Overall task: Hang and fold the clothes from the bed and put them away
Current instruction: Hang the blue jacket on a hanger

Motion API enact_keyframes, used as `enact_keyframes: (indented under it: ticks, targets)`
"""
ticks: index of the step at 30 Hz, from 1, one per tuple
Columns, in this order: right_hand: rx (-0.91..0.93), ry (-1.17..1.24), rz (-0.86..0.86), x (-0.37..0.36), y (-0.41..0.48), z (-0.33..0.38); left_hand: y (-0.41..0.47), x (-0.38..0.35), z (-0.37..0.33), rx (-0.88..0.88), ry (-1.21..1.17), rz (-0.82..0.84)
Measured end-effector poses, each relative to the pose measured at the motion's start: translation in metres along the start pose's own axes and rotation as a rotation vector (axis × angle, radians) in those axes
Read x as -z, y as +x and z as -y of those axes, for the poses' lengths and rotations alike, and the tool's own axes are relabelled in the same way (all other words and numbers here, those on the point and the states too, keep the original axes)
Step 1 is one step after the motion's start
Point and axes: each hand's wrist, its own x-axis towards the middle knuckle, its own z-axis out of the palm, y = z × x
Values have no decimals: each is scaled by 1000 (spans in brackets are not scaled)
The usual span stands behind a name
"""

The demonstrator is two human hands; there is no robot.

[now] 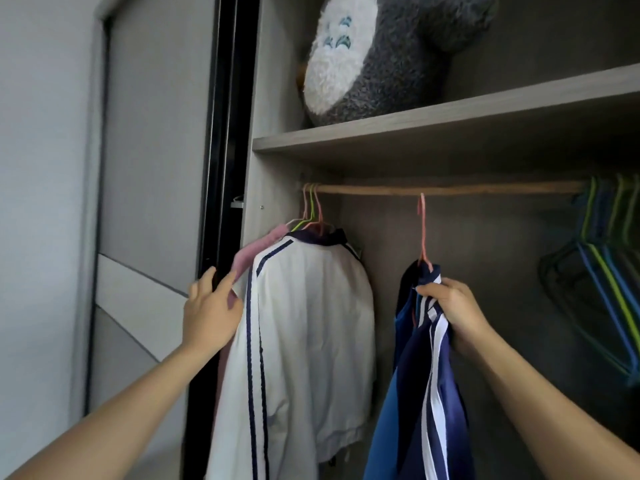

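A navy garment with white stripes [429, 393] hangs from a pink hanger [422, 230]. The hanger's hook is just below the wooden rail [485, 189]; whether it touches the rail is unclear. My right hand [453, 310] grips this garment at its top, by the hanger's shoulder. At the rail's left end a white jacket with navy stripes [311, 323] hangs on another hanger, with a pink garment [252, 251] behind it. My left hand [211, 310] is open, its fingers touching the pink garment's shoulder beside the white jacket.
Several empty blue and green hangers [606, 258] hang at the rail's right end. A grey and white plush toy [381, 53] lies on the shelf [433, 123] above. The dark edge of the sliding door [221, 168] stands at the left.
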Motion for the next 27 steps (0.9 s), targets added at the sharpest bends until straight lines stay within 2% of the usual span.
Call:
enact_keyframes:
  ticks: [6, 11, 14, 19, 27]
  targets:
    - [102, 24, -67, -28, 60, -1, 72, -19, 15, -103, 100, -171]
    - [165, 10, -83, -72, 110, 5, 165, -22, 33, -173, 79, -297]
    - [187, -28, -113, -106, 140, 10, 199, -28, 49, -167, 108, -267]
    - [145, -81, -174, -153, 185, 9, 198, -62, 84, -181, 156, -129]
    - [40, -210, -178, -210, 230, -25, 193, -79, 92, -255, -7, -260]
